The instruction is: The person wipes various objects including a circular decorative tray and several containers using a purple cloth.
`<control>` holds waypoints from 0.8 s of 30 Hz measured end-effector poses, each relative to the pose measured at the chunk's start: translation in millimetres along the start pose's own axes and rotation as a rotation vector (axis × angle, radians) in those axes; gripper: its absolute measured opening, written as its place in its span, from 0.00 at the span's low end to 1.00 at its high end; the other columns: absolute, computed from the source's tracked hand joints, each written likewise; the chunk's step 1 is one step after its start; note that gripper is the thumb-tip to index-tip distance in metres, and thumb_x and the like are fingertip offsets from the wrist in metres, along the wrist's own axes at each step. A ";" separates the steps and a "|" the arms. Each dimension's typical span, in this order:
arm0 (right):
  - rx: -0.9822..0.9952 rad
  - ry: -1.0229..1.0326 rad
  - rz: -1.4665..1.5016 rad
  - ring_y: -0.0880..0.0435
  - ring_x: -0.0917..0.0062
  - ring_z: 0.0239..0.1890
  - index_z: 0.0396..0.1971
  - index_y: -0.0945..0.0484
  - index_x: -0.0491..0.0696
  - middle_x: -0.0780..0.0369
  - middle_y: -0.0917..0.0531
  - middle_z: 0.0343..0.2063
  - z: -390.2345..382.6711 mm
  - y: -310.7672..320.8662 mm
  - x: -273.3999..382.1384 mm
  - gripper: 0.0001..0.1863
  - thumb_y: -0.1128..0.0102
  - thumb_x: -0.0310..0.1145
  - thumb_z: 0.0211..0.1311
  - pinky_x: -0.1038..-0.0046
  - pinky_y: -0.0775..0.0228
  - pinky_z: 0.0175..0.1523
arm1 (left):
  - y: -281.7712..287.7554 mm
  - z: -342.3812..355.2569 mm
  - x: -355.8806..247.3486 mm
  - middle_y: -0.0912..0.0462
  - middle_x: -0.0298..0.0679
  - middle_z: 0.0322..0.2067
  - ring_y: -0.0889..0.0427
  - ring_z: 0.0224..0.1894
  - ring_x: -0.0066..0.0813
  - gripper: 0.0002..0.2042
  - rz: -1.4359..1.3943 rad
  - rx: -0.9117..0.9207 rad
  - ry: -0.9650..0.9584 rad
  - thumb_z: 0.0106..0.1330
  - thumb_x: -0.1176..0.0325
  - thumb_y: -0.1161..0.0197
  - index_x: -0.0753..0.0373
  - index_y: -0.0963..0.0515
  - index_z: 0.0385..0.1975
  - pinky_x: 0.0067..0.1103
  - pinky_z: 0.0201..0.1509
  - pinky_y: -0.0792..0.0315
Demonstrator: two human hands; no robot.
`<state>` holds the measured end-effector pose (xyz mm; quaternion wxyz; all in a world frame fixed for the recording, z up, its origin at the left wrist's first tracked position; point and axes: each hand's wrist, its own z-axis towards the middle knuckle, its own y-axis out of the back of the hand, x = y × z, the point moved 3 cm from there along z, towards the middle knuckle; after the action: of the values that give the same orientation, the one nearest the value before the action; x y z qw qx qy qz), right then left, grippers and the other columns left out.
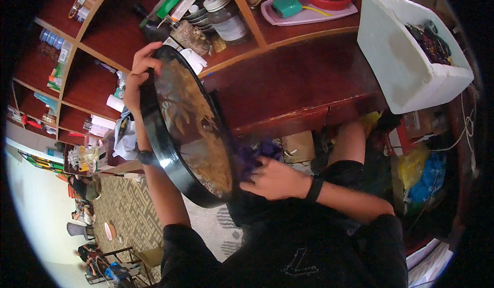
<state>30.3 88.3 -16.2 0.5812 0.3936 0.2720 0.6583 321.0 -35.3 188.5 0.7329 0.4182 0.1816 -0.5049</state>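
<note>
Tilted up on its edge in front of me is a large round tray-like piece (193,128) with a deep glossy black rim and a mottled gold-brown and grey inner face. My left hand (138,77) grips its upper left rim, fingers curled over the edge. Beside the lower right of the rim, my right hand (278,177) is closed on a bunched purple cloth (260,154). That hand is slightly blurred, and part of the cloth lies in shadow. Whether the cloth touches the rim I cannot tell.
A dark red wooden desk (293,82) lies ahead, with shelves behind it holding a white-lidded jar (226,20) and a pink tray (309,12). A white foam box (396,56) of dark items stands at the right. Plastic bags (427,175) sit low right. People are in the background, far left.
</note>
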 end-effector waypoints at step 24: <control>-1.263 -0.881 0.948 0.24 0.81 0.48 0.59 0.32 0.46 0.65 0.23 0.46 -19.5 52.4 -53.2 0.27 0.46 0.15 0.59 0.76 0.28 0.53 | -42.0 30.7 -25.0 0.17 0.37 0.29 0.21 0.33 0.27 0.16 0.783 -0.246 -0.206 0.71 0.63 0.55 0.63 0.21 0.29 0.23 0.41 0.30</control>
<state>-14.0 28.8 5.2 0.4084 0.2885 -0.5779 0.6450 268.1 -50.9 205.5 0.9282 0.3125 -0.0065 -0.2019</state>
